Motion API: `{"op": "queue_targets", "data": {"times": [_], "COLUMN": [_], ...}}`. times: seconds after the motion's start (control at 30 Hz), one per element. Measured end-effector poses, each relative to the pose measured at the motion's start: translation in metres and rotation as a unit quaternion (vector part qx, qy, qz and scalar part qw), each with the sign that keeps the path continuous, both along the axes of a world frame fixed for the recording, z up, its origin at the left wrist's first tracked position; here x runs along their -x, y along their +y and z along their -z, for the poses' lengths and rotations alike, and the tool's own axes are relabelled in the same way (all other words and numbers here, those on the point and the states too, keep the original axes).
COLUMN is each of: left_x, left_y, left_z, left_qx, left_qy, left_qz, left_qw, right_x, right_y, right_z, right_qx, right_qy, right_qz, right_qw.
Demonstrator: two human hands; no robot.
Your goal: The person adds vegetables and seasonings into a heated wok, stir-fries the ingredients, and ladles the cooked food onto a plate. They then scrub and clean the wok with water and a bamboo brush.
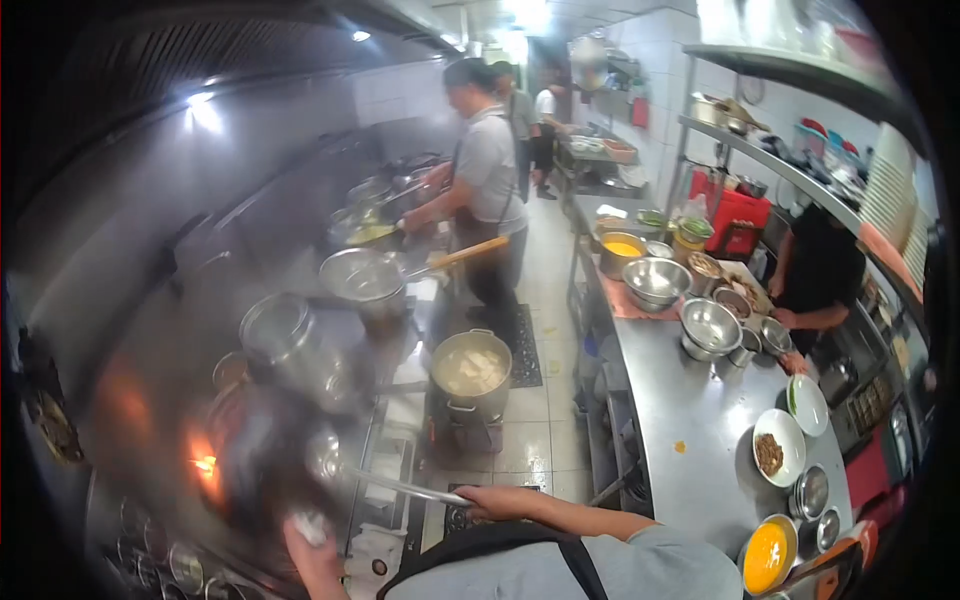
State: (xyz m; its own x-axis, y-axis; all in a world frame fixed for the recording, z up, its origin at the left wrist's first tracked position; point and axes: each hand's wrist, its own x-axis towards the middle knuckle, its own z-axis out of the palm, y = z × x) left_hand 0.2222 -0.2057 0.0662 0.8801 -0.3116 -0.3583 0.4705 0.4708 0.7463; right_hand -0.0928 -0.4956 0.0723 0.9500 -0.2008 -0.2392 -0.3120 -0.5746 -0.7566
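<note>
My right hand [490,502] is closed round the handle of a metal ladle [325,455], whose bowl end hangs at the right side of a dark, steaming wok [265,450]. Below the wok, my left hand [312,555] is closed on a white cloth [311,527] at its near edge; the wok's rim there is blurred. Orange flame [205,465] shows along the wok's left side. Steam hides what the wok holds.
Ahead are a metal pot [275,325], a strainer [362,275] and a pot of pale pieces [470,370]. A co-worker [490,170] cooks farther up. The right counter [660,400] bears bowls and plates; another person [820,265] stands beyond.
</note>
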Motion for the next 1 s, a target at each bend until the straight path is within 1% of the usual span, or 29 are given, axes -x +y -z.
{"op": "queue_targets", "data": {"times": [0.03, 0.07, 0.1, 0.13, 0.17, 0.2, 0.23, 0.27, 0.3, 0.33, 0.4, 0.47, 0.53, 0.6, 0.67, 0.7, 0.73, 0.77, 0.83, 0.87, 0.9, 0.93, 0.97, 1.0], "left_x": [-0.014, -0.051, -0.095, -0.102, -0.107, -0.078, -0.060, -0.047, -0.036, -0.029, -0.026, -0.034, -0.058, -0.070, -0.077, -0.073, -0.072, -0.072, -0.052, -0.036, -0.020, -0.008, 0.019, 0.058], "left_y": [-0.007, -0.004, -0.009, -0.009, -0.009, -0.037, -0.047, -0.063, -0.070, -0.073, -0.076, -0.083, -0.091, -0.103, -0.120, -0.128, -0.132, -0.131, -0.107, -0.115, -0.124, -0.105, -0.072, -0.052], "left_z": [0.009, 0.044, 0.107, 0.111, 0.113, 0.057, 0.059, 0.064, 0.068, 0.072, 0.070, 0.054, 0.056, 0.076, 0.075, 0.069, 0.065, 0.067, 0.082, 0.025, -0.036, -0.002, 0.034, 0.004], "left_qx": [0.018, 0.052, -0.128, -0.119, -0.109, 0.106, 0.105, 0.103, 0.104, 0.106, 0.112, 0.099, 0.115, 0.081, 0.053, 0.037, 0.019, -0.019, -0.195, -0.198, -0.198, -0.124, -0.050, -0.091], "left_qy": [-0.041, -0.008, -0.202, -0.169, -0.137, 0.111, 0.111, 0.107, 0.099, 0.090, 0.052, 0.057, 0.062, 0.072, 0.065, 0.056, 0.049, 0.066, 0.012, 0.077, 0.143, 0.110, 0.078, 0.039], "left_qz": [0.003, 0.001, -0.051, -0.070, -0.091, -0.085, -0.084, -0.067, -0.068, -0.073, -0.084, -0.110, -0.139, -0.166, -0.195, -0.211, -0.226, -0.203, -0.158, -0.158, -0.160, -0.198, -0.227, -0.210], "left_qw": [0.999, 0.999, 0.970, 0.976, 0.980, 0.985, 0.985, 0.987, 0.987, 0.988, 0.989, 0.987, 0.982, 0.980, 0.977, 0.975, 0.973, 0.977, 0.968, 0.964, 0.956, 0.966, 0.969, 0.973], "right_x": [-0.021, -0.038, -0.055, -0.072, -0.087, -0.100, -0.120, -0.137, -0.149, -0.165, -0.203, -0.242, -0.299, -0.359, -0.418, -0.461, -0.512, -0.570, -0.662, -0.703, -0.721, -0.738, -0.735, -0.720], "right_y": [-0.003, -0.001, -0.001, -0.006, -0.008, -0.011, -0.014, -0.019, -0.027, -0.031, -0.047, -0.060, -0.090, -0.105, -0.112, -0.121, -0.132, -0.143, -0.140, -0.133, -0.129, -0.124, -0.130, -0.149], "right_z": [0.006, 0.014, 0.024, 0.027, 0.011, -0.014, -0.025, -0.016, -0.010, -0.028, -0.041, -0.070, -0.067, -0.101, -0.140, -0.132, -0.111, -0.077, -0.047, -0.050, -0.051, -0.055, -0.060, -0.046], "right_qx": [0.014, 0.023, 0.038, 0.057, 0.045, 0.034, 0.025, 0.025, -0.029, -0.081, 0.041, 0.001, 0.027, -0.044, -0.098, -0.056, -0.015, 0.048, 0.117, 0.128, 0.144, 0.160, 0.177, 0.131], "right_qy": [0.018, 0.036, 0.021, 0.001, -0.009, -0.021, -0.025, -0.085, -0.059, -0.029, -0.047, -0.138, -0.188, -0.131, -0.056, -0.085, -0.115, -0.150, -0.079, 0.023, 0.059, 0.093, 0.065, 0.013], "right_qz": [0.007, 0.008, 0.027, 0.048, 0.065, 0.086, 0.086, 0.088, 0.097, 0.101, 0.070, 0.049, 0.006, -0.027, -0.048, -0.083, -0.116, -0.145, -0.202, -0.228, -0.252, -0.277, -0.295, -0.263], "right_qw": [1.000, 0.999, 0.999, 0.997, 0.997, 0.996, 0.996, 0.992, 0.993, 0.991, 0.996, 0.989, 0.982, 0.990, 0.992, 0.991, 0.986, 0.977, 0.969, 0.965, 0.955, 0.943, 0.937, 0.956]}}
